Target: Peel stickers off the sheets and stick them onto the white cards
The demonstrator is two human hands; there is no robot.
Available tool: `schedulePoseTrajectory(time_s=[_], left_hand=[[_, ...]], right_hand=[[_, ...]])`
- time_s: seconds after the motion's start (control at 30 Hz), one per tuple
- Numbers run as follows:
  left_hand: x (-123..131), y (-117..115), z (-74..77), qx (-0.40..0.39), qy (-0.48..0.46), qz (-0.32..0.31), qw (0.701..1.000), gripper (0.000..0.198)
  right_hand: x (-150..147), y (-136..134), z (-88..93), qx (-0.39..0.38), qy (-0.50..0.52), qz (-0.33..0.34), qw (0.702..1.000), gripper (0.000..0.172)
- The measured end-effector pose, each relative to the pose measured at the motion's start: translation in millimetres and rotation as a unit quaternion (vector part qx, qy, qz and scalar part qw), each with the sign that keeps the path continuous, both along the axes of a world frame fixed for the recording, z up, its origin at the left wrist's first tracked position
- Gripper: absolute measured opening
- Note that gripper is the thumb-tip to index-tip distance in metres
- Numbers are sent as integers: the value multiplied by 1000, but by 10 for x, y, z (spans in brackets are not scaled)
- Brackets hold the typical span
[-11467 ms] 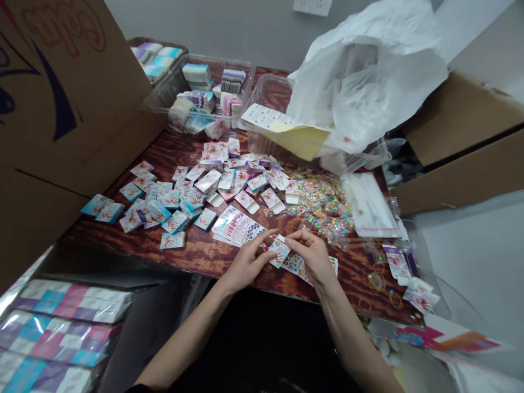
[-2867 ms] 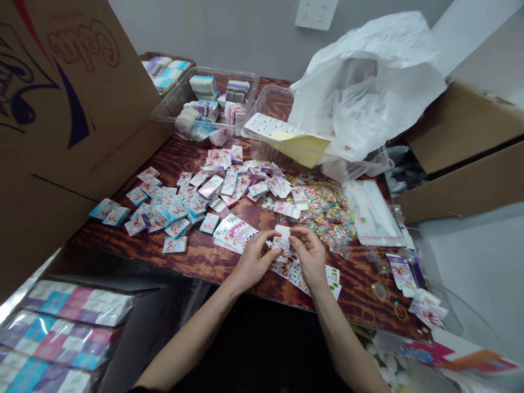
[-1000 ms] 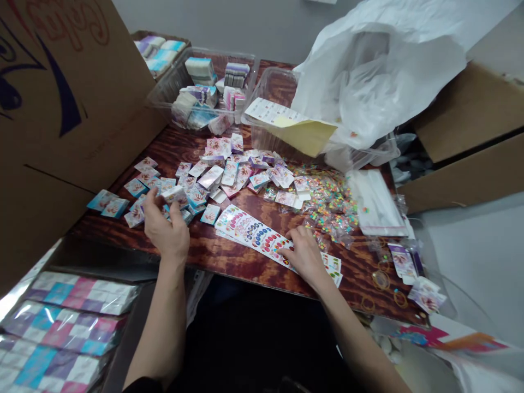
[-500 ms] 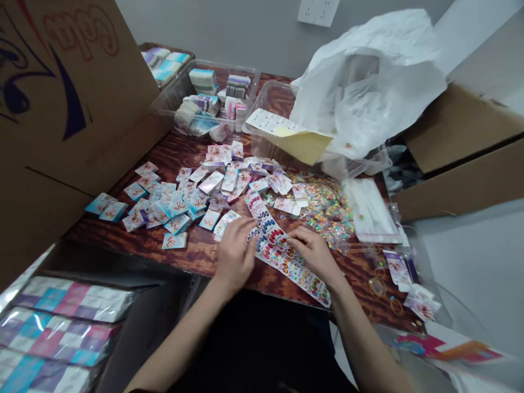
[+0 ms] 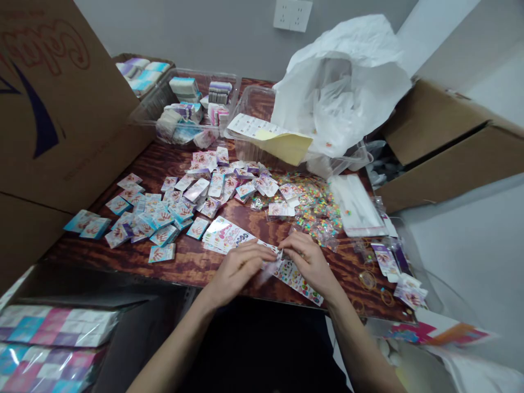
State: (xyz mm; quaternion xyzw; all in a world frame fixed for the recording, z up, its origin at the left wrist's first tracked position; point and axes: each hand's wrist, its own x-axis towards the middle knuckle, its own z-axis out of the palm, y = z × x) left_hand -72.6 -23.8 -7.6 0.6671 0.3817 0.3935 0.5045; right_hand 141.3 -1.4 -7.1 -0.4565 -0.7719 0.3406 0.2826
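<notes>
Sheets of colourful oval nail stickers (image 5: 229, 234) lie on the dark wood-grain table, several fanned at their left end. A sticker strip (image 5: 301, 284) runs from under both hands toward the table's front edge. My left hand (image 5: 241, 267) is closed over the strip, thumb tucked under; a blurred piece shows below its fingers. My right hand (image 5: 307, 259) pinches a small white edge of the strip beside the left fingertips. The fingertips of both hands almost meet. Past the hands lie many small printed boxes (image 5: 164, 215) in blue, purple and pink.
Small bags of coloured bits (image 5: 319, 202) lie behind my right hand, with clear plastic sleeves (image 5: 356, 207) beside them. Clear trays (image 5: 237, 87) and a white plastic bag (image 5: 339, 82) stand at the back. A large carton (image 5: 82, 109) walls the left. Rubber bands (image 5: 367, 280) lie right.
The strip's far end, which pointed away between my hands, is now down near my fingers. My hands have come together, and the fanned sheets on the left show more. The view has shifted.
</notes>
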Motion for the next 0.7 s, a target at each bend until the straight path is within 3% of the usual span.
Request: schedulePoseTrajectory(time_s=[0.13, 0.27, 0.33, 0.43, 0.53, 0.63, 0.7], left_hand=[[78, 47, -177, -168, -84, 43, 981, 38], [218, 38, -383, -323, -141, -54, 934, 40], [256, 40, -443, -357, -168, -43, 918, 41], [259, 71, -500, -328, -139, 66, 932, 38], [255, 86, -493, -210, -25, 144, 967, 33], [285, 52, -410, -111, 59, 77, 989, 29], [304, 26, -358, -102, 72, 17, 992, 30]], right_hand=[[-130, -64, -19, -32, 95, 29, 995, 22], [-233, -54, -85, 4, 57, -29, 998, 22], [-196, -15, -130, -23, 58, -78, 995, 19], [-85, 28, -179, -161, 111, -103, 975, 28], [-59, 2, -219, -279, 164, -87, 942, 22], [-141, -64, -277, -324, 246, -129, 904, 24], [-173, -83, -330, -352, 300, -150, 874, 27]])
